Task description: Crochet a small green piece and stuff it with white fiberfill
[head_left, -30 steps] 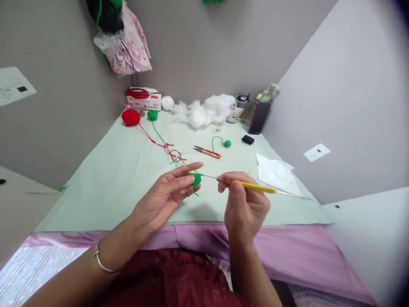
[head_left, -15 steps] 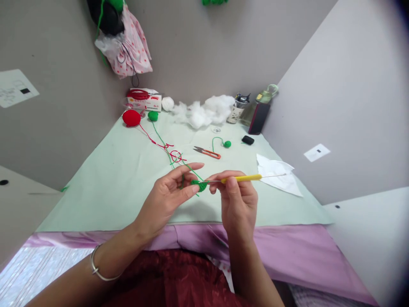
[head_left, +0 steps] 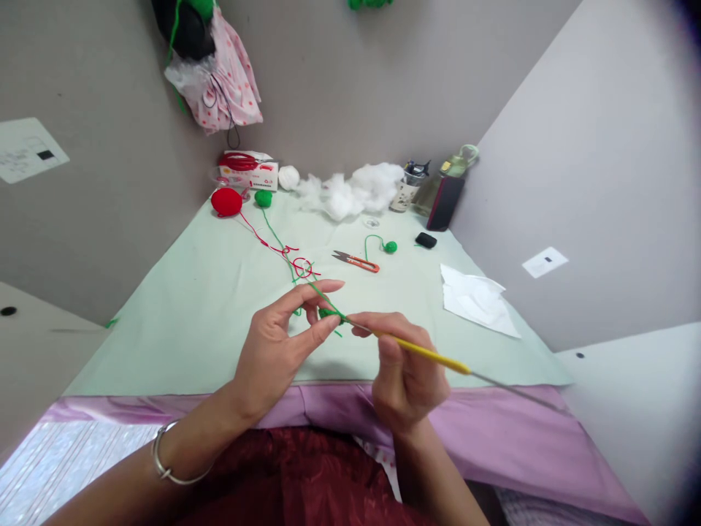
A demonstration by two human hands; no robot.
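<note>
One green piece (head_left: pixel 331 315), seemingly part-made, yarn (head_left: pixel 324 295) attached, sits pinched in the left hand (head_left: pixel 277 336), the right hand (head_left: pixel 410 372) gripping the hook (head_left: pixel 432 356) at its edge, remaining work unclear.

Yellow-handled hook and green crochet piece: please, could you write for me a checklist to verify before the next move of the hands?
1. Yellow-handled hook held in the right hand: ok.
2. Green crochet piece gripped by the left hand: ok.
3. Hook tip inside a stitch: cannot tell, too small.
4. Green yarn reaching the piece: ok.
5. Red yarn lying apart from green strands: not ok, they cross.
6. Orange-handled snips away from both hands: ok.
</note>
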